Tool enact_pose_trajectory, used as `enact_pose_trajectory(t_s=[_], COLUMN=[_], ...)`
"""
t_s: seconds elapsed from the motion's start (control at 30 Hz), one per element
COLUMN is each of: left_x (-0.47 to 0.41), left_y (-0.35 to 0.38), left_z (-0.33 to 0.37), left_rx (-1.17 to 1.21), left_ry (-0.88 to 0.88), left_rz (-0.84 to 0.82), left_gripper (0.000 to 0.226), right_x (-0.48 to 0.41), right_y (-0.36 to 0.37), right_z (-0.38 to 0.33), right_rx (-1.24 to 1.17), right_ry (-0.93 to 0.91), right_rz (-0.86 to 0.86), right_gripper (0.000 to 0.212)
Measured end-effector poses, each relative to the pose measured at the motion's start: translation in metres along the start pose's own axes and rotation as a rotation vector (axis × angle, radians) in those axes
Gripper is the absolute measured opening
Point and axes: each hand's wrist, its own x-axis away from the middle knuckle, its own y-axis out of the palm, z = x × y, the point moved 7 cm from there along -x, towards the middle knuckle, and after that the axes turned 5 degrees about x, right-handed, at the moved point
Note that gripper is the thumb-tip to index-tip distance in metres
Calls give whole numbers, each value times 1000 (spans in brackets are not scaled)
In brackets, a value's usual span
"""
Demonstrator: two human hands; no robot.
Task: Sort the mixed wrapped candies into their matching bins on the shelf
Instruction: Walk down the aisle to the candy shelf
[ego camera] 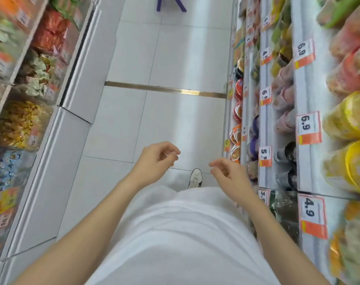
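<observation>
The left hand [156, 159] and the right hand [229, 174] hang over the middle of the aisle, each with fingers loosely curled and nothing seen in its hold, well apart from the goods on either side. The white tiled floor [166, 58] runs toward 12 o'clock, and the white shelf [310, 99] of packaged snacks with orange price tags [308, 128] stands at 3 o'clock. At 9 o'clock stand the clear plastic bins [45, 118] of wrapped candies, with red-wrapped candies [51, 33] toward 10, yellow-wrapped candies [18, 122] at 9 and blue-wrapped candies [7, 167] toward 8, while a white sneaker [195, 177] shows between the hands.

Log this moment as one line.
left hand: empty, loosely curled | right hand: empty, loosely curled | candy bins: at left, untouched
</observation>
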Motion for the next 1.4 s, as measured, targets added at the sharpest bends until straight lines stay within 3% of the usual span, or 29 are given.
enact_pose_trajectory(t_s=[0.27, 0.47, 0.97, 1.17, 1.4], left_x=[-151, -311, -742, -897, -994], left_y=[-91, -177, -346, -407, -494], left_z=[25, 43, 233, 281, 296], left_rx=[-180, -161, -112, -80, -73], left_ry=[-22, -32, 79, -17, -177], left_rz=[146, 206, 108, 158, 258], left_gripper=[15, 15, 17, 19, 16], right_x=[-230, -413, -763, -946, -1132], right_y=[-73, -97, -209, -260, -266], right_z=[-134, -214, -330, -398, -540], right_rx=[37, 85, 152, 181, 201], right_ry=[-143, -172, -46, -87, -208], right_rz=[-82, -60, -62, -122, -300], right_gripper=[18, 19, 19, 21, 21])
